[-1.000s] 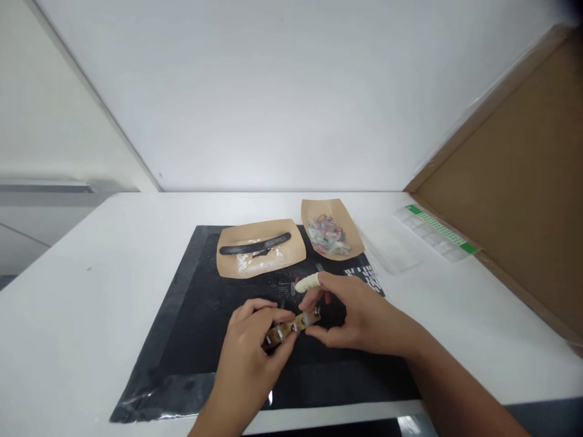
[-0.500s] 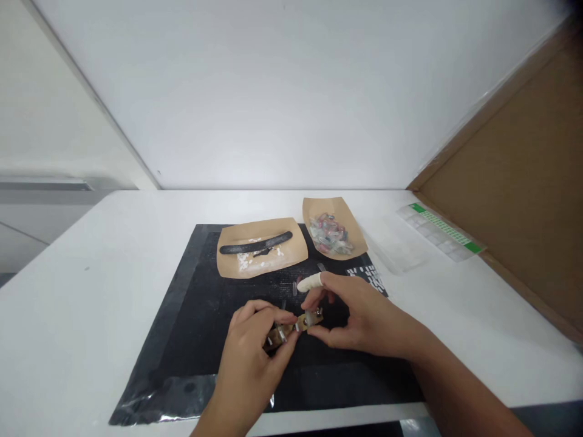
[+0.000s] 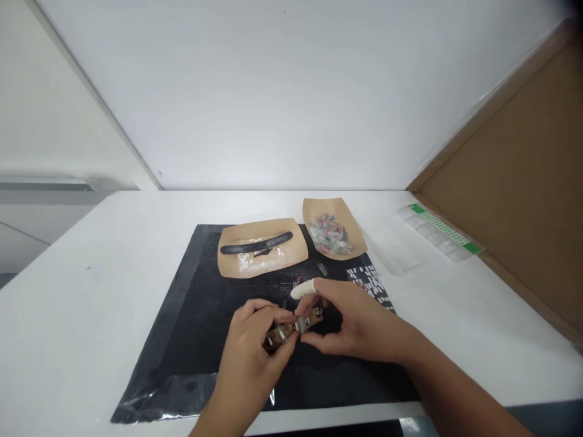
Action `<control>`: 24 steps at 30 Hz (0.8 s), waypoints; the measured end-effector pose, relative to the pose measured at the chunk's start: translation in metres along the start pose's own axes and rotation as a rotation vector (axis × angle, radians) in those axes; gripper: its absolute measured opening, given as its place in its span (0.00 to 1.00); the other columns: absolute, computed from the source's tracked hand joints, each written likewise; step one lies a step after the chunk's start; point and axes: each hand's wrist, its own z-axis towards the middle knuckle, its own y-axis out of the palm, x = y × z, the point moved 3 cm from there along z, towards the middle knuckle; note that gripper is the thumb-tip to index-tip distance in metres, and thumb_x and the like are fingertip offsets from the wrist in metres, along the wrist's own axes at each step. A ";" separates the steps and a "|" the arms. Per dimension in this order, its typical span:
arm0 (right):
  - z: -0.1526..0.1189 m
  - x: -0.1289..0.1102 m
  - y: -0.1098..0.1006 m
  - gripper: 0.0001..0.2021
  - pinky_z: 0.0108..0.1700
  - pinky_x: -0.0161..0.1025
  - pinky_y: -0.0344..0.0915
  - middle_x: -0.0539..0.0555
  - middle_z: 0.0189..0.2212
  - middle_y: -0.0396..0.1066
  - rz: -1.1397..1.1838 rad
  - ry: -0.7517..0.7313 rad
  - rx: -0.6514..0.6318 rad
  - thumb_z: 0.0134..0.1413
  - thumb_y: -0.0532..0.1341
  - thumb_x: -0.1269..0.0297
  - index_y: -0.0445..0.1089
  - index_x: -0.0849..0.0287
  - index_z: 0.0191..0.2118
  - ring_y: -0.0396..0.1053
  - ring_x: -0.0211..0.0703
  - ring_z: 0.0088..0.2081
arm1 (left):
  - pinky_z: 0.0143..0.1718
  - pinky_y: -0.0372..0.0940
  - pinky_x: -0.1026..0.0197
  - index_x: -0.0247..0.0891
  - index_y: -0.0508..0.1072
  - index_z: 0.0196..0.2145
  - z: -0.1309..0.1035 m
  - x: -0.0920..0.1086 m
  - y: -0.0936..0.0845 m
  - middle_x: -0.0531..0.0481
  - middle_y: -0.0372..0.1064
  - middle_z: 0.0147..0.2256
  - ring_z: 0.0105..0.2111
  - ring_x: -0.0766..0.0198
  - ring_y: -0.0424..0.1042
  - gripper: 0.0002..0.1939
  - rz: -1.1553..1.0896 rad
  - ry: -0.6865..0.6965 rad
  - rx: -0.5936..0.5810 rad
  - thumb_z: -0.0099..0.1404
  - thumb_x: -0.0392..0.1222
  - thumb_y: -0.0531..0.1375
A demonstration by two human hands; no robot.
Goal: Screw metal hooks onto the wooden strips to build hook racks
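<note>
A short brownish-gold strip [image 3: 272, 341] with small metal studs and clear pieces along it is held above the black mat [image 3: 191, 328]. My left hand [image 3: 252, 337] grips its left end between thumb and fingers. My right hand [image 3: 350, 321] closes thumb and fingertips at the strip's right half, around a small clear piece [image 3: 302, 326] that looks like a false nail tip. A white finger cot [image 3: 303, 289] covers my right index finger, which is raised off the strip. My fingertips partly hide the strip.
Behind the hands, a brown paper tray [image 3: 225, 267] holds a black nail file [image 3: 257, 244] and white bits. Another paper tray [image 3: 323, 206] holds coloured and clear false nails. Right lie a sheet of white tabs [image 3: 368, 280] and a clear case [image 3: 437, 230]. A brown board [image 3: 523, 182] stands right.
My right hand has shifted slightly left along the strip, toward my left hand. The strip's right end with its stud now shows more. My left hand has barely moved.
</note>
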 end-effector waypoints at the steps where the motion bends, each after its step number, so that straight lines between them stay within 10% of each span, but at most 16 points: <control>1: 0.000 0.000 0.001 0.15 0.44 0.39 0.70 0.49 0.41 0.80 -0.018 -0.010 0.000 0.53 0.73 0.66 0.74 0.53 0.45 0.77 0.43 0.41 | 0.42 0.71 0.47 0.46 0.78 0.42 0.000 0.000 0.000 0.49 0.80 0.39 0.41 0.50 0.76 0.10 0.009 -0.006 0.000 0.64 0.33 0.67; 12: 0.000 0.000 0.009 0.15 0.48 0.42 0.67 0.50 0.43 0.79 -0.087 -0.040 -0.011 0.54 0.73 0.66 0.74 0.52 0.47 0.74 0.47 0.45 | 0.49 0.70 0.42 0.48 0.67 0.55 -0.008 -0.011 0.001 0.51 0.81 0.43 0.46 0.46 0.79 0.30 0.047 -0.078 -0.005 0.58 0.33 0.71; 24: 0.003 0.005 0.012 0.13 0.44 0.40 0.63 0.47 0.39 0.79 -0.074 0.000 -0.018 0.52 0.74 0.65 0.73 0.54 0.41 0.72 0.44 0.40 | 0.53 0.69 0.38 0.47 0.67 0.52 -0.011 -0.016 0.005 0.50 0.80 0.45 0.50 0.45 0.78 0.25 0.067 -0.100 -0.040 0.61 0.36 0.71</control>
